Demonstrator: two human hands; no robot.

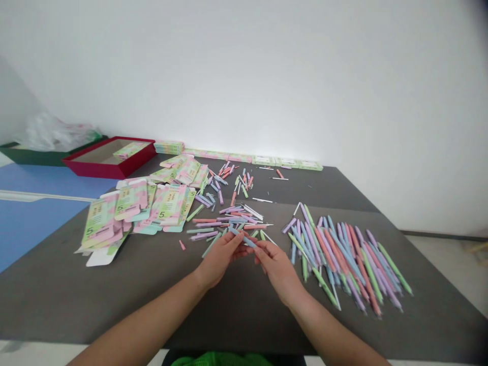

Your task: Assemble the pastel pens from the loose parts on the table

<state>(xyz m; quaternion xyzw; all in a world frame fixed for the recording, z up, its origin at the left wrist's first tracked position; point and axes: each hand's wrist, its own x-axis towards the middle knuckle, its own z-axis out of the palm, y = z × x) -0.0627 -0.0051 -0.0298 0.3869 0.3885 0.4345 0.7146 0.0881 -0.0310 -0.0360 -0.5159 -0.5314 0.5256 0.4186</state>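
Note:
My left hand (225, 251) and my right hand (275, 260) meet over the middle of the dark table. Between their fingertips is a blue pen (249, 242), its left part pinched by the left hand and its right end by the right. Just beyond lies a loose heap of pen parts (229, 219) in pink, purple, green and blue, with thin white refills (253, 212) among them. To the right of my right hand spreads a big pile of pens (345, 254) in the same pastel colours. Part of the held pen is hidden by my fingers.
Flat printed cartons (133, 203) lie in overlapping stacks at the left. Behind them stand a red tray (114, 157) and a green tray (34, 155) with clear plastic bags (57, 132). A row of packed boxes (263, 160) lines the wall.

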